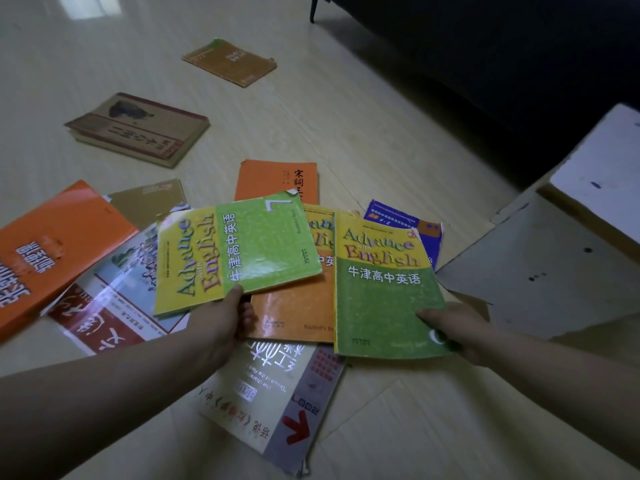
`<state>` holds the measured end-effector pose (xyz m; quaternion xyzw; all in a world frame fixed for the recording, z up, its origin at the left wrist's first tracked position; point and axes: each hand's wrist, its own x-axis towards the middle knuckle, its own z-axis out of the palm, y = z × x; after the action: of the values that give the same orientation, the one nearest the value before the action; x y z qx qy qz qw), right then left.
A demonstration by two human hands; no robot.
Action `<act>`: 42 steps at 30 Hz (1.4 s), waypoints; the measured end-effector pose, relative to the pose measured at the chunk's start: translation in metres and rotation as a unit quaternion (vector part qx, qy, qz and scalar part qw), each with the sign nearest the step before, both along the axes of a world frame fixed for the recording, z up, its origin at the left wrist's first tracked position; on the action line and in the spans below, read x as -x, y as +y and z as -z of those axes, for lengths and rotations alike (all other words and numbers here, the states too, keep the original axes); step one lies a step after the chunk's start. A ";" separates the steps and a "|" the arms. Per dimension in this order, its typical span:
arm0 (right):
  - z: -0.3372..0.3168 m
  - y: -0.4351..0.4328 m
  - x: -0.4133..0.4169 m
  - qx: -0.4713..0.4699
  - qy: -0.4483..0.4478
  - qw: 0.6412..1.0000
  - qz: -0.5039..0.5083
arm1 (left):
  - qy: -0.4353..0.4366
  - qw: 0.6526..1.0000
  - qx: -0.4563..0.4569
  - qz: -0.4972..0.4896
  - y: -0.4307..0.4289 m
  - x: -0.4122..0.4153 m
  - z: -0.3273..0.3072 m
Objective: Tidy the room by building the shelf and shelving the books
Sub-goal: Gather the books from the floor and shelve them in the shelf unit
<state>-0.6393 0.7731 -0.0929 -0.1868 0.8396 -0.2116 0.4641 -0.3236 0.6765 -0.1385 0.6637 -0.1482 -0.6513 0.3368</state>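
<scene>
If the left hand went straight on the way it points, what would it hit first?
Probably the orange textbook just beyond the left hand's fingers, under the light-green book it grips. Height is unclear, so the hand might pass above it.

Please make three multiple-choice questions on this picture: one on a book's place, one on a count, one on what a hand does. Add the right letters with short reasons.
1. Where is the orange Advance with English book?
A. lying flat, partly covered by the light green book and the dark green book
B. in a hand
C. standing upright

2. How many covers read "Advance with English"?
A. one
B. three
C. five

3. What does the right hand do?
A. lies flat and open
B. is curled and empty
C. grips the dark green book

1 A: both green covers overlap it.
2 B: two green, one orange.
3 C: its thumb presses the cover's right edge.
</scene>
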 end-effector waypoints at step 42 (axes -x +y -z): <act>-0.031 -0.047 -0.060 0.157 -0.204 0.965 0.044 | 0.128 0.971 0.176 0.101 -0.054 0.012 -0.081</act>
<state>-0.5791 0.7260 -0.0620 -0.1732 0.6909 -0.3950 0.5802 -0.3357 0.6225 -0.0572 0.4867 -0.2828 -0.7250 0.3968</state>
